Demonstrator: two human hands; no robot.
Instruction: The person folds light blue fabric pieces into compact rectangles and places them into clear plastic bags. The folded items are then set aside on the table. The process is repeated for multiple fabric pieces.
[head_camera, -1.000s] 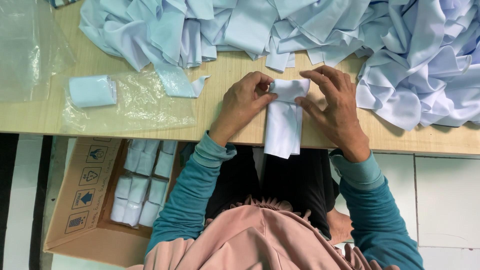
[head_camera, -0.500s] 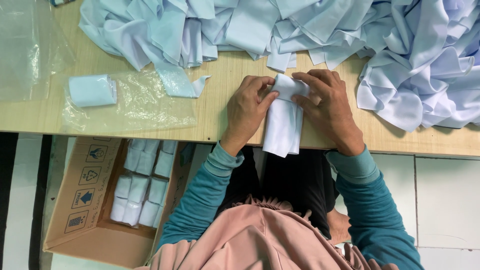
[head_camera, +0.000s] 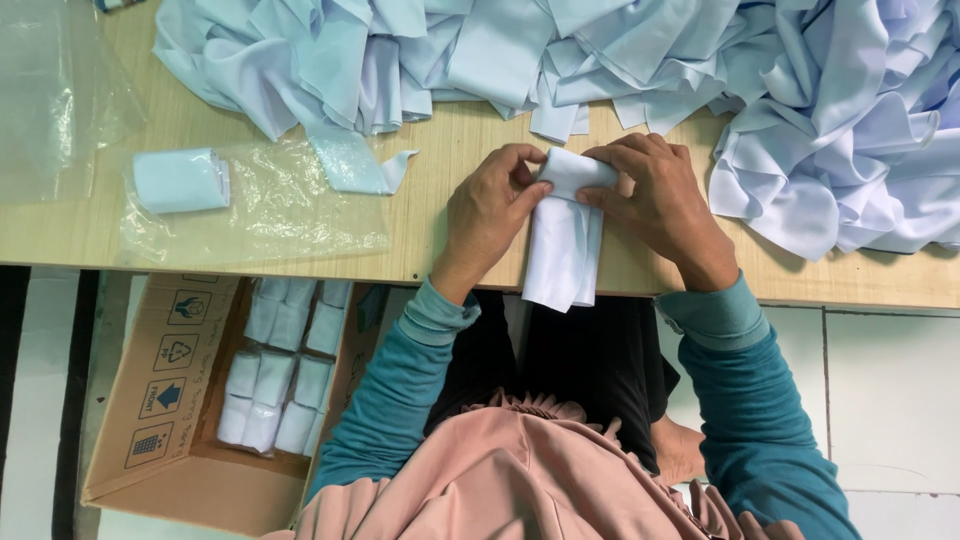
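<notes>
A folded strip of pale white cloth (head_camera: 562, 255) lies on the wooden table (head_camera: 470, 130) and hangs over its near edge. Its far end is rolled up. My left hand (head_camera: 490, 215) pinches the left side of that roll. My right hand (head_camera: 655, 200) presses on the roll's right side, fingers curled over it. A big heap of pale blue cloth pieces (head_camera: 560, 50) covers the table's far side, just beyond my hands.
A finished cloth roll (head_camera: 180, 180) lies on a clear plastic bag (head_camera: 270, 205) at the left. More clear plastic (head_camera: 55, 100) sits at the far left. Below the table, an open cardboard box (head_camera: 160, 400) holds several bagged rolls (head_camera: 280, 365).
The rolled end has grown tighter and my hands have closed in over it. The hanging tail of the cloth is slightly shorter.
</notes>
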